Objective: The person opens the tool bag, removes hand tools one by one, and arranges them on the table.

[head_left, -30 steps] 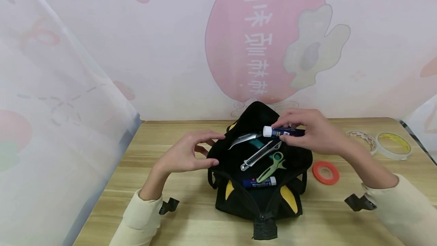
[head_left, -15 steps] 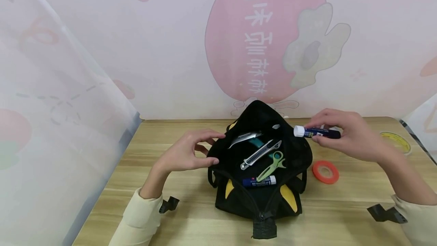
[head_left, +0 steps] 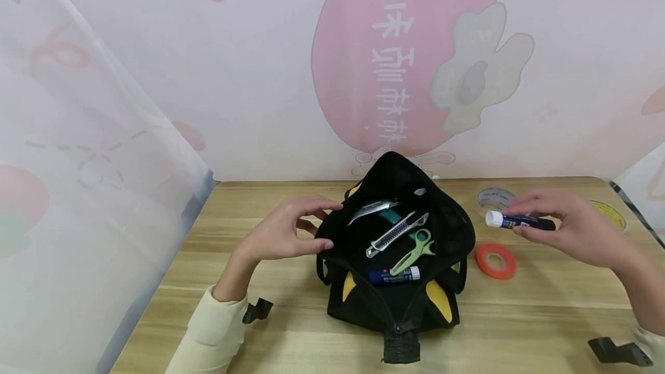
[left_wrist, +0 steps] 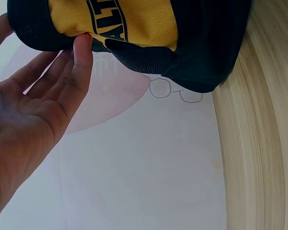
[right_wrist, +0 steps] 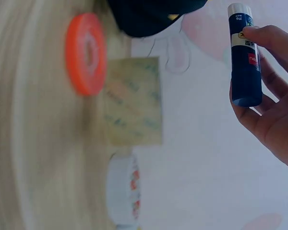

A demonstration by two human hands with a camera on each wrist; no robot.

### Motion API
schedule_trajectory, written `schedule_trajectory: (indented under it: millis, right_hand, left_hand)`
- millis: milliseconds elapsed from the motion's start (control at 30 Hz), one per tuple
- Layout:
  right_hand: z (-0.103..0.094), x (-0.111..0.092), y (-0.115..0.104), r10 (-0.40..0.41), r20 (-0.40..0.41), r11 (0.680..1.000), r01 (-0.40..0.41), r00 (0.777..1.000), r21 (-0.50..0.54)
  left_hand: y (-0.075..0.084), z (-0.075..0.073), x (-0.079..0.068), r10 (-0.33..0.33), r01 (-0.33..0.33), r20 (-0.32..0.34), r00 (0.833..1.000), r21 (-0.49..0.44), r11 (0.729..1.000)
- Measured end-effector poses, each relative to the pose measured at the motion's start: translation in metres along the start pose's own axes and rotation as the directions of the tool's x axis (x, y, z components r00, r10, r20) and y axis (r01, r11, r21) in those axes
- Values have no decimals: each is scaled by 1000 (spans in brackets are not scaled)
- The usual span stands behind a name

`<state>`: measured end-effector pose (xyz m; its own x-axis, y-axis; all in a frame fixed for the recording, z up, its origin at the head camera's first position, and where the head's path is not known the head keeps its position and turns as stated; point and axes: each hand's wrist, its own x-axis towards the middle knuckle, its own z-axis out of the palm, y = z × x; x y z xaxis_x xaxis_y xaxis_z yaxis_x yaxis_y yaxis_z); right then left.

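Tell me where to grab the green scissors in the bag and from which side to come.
Take the green scissors by the looped handles at their upper right end, coming from above through the black bag's open mouth. The loops lie clear on top, while the blade end rests across the glue stick near the bag's front edge.

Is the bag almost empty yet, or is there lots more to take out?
Done: three tape rolls, such as the orange tape, lie on the table. In hand: the right hand holds a glue stick above the table, outside the bag, while the left hand touches its rim. Left inside: two knives, green scissors and another glue stick.
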<state>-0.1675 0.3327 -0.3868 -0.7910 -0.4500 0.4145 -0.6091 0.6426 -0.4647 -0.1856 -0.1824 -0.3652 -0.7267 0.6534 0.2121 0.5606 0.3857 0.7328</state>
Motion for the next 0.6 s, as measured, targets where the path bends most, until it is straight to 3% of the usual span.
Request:
schedule_trajectory:
  millis: [167, 600]
  right_hand:
    - [3, -15, 17, 59, 16, 998, -59, 998, -3]
    - [12, -33, 51, 57, 18, 998, -57, 998, 6]
  left_hand:
    - [-2, 1, 0, -6, 6, 4, 1000, -8, 1000]
    - [-2, 0, -1, -4, 4, -2, 1000, -3, 1000]
